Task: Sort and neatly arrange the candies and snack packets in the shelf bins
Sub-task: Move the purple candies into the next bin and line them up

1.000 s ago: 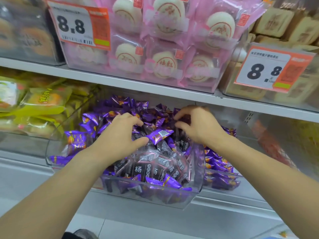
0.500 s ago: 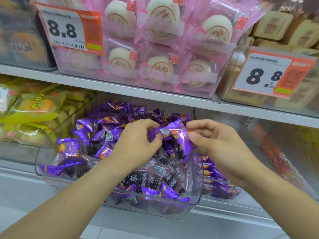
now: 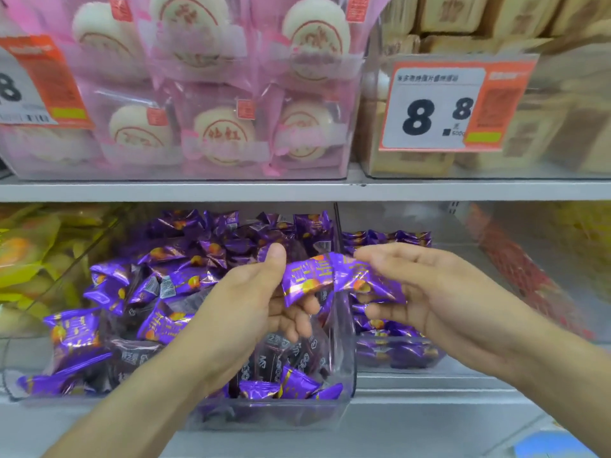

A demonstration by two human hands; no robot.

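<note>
A clear plastic bin (image 3: 344, 385) on the lower shelf holds several purple candy packets (image 3: 109, 285) mixed with dark packets (image 3: 281, 358). My left hand (image 3: 251, 302) holds a purple packet (image 3: 307, 279) above the bin's right side, thumb raised over it. My right hand (image 3: 426, 292) pinches a second purple packet (image 3: 370, 279) right beside the first. A neighbouring bin (image 3: 400, 358) to the right holds more purple packets (image 3: 386, 238).
The upper shelf (image 3: 297, 190) carries pink-wrapped white cakes (image 3: 224, 133) and beige boxed cakes (image 3: 562, 127) behind an 8.8 price tag (image 3: 433, 107). Yellow snack packets (image 3: 29, 259) fill the bin at the left. A red-patterned bin (image 3: 515, 269) stands at the right.
Both hands came up out of the bin holding purple packets, then shifted right toward the neighbouring bin. The view has moved closer to the shelf.
</note>
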